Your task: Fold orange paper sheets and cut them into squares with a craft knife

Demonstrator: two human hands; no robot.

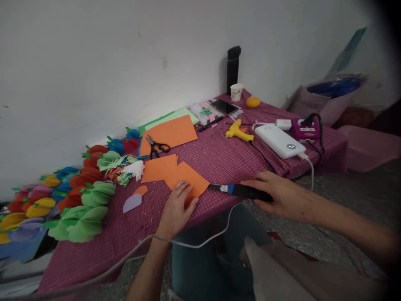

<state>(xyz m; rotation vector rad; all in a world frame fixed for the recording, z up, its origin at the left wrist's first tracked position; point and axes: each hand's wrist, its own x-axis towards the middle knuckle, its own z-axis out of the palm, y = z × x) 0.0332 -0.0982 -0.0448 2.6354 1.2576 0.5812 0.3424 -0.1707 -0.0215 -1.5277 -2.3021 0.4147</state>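
Observation:
My left hand (pixel 178 209) lies on a piece of orange paper (pixel 186 177) near the table's front edge, fingers flat and thumb apart, pressing it down. In my right hand (pixel 277 194) is the black handle of a knife-like tool (pixel 238 190), with a blue and white band at its neck. Its dark blade points left and meets the right corner of that paper; whether the tip goes under or inside a fold, I cannot tell. Another orange piece (pixel 158 168) lies just behind. Black-handled scissors (pixel 155 146) rest on a larger orange sheet (pixel 180 131).
Paper fruit shapes (pixel 90 194) crowd the table's left end beside paper scraps (pixel 123 169). A yellow glue gun (pixel 238 131), a white power bank (pixel 278 140) and a purple socket block (pixel 305 128) are on the right. A white cable (pixel 200 246) crosses my left wrist.

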